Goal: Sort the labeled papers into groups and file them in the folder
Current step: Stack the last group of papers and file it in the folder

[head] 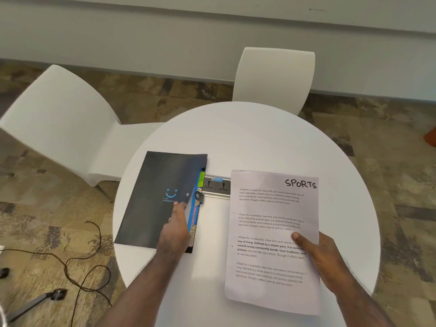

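A black folder (155,197) with a blue smile logo lies on the left of the round white table (247,138). Coloured divider tabs (195,213) stick out along its right edge. My left hand (175,228) grips the front cover near that edge, thumb on top, and the cover is slightly raised. My right hand (317,253) holds a stack of printed papers (269,232) by its right side, thumb pressed on the top sheet. The top sheet is marked "SPORTS" in black handwriting at its upper right corner.
A power socket panel (215,186) is set into the table between the folder and the papers. Two white chairs (70,128) (274,76) stand behind the table. Dark cables (89,263) and a stand leg lie on the carpet at the left.
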`<action>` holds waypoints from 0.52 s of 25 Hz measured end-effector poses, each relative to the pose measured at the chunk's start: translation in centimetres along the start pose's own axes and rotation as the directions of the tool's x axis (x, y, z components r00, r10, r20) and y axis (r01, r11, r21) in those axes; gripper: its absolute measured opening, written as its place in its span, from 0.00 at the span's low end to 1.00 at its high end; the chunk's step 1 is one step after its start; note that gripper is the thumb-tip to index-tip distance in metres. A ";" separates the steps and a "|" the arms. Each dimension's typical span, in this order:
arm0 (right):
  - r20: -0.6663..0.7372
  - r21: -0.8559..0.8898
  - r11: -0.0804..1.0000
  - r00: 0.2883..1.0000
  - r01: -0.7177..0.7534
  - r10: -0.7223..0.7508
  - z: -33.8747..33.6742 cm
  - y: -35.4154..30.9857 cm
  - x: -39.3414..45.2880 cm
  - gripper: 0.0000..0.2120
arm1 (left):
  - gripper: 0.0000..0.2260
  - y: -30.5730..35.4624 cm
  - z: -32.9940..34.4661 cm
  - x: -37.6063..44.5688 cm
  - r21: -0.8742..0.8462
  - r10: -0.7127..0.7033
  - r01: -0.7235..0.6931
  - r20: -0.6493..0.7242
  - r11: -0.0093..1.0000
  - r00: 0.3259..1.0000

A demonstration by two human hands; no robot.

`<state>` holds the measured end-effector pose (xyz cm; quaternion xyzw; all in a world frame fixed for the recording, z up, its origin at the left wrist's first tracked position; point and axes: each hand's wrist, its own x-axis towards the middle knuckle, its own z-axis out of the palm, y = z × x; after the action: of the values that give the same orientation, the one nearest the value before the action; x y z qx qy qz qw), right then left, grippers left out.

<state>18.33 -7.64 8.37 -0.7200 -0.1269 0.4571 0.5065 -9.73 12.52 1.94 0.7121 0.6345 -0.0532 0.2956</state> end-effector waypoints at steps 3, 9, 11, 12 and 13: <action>-0.005 0.008 1.000 1.000 0.003 -0.003 0.2 0.1 0.2 0.12 | 0.18 -0.9 -2.2 -0.5 -0.098 0.033 -0.038 -0.057 0.994 0.998; -0.014 0.036 0.999 1.000 0.012 -0.012 0.3 0.4 0.4 0.12 | 0.16 -1.4 -6.9 -1.2 -0.118 -0.061 0.040 -0.174 0.992 0.983; -0.014 0.044 0.999 1.000 0.019 -0.019 0.5 0.4 0.3 0.12 | 0.18 -1.0 -7.7 -2.0 -0.062 -0.056 0.043 -0.211 0.997 0.976; -0.015 0.051 0.998 1.000 0.021 -0.021 0.5 0.4 0.3 0.12 | 0.23 -0.8 -7.8 -2.3 -0.002 -0.039 0.040 -0.220 0.999 0.975; -0.015 0.058 0.998 1.000 0.023 -0.022 0.6 0.4 0.3 0.11 | 0.30 -0.6 -7.9 -2.7 0.058 -0.029 0.043 -0.221 0.997 0.975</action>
<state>17.92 -7.30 7.84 -0.7069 -0.1180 0.4497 0.5331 -13.11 14.05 9.37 0.7110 0.6741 0.0009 0.2000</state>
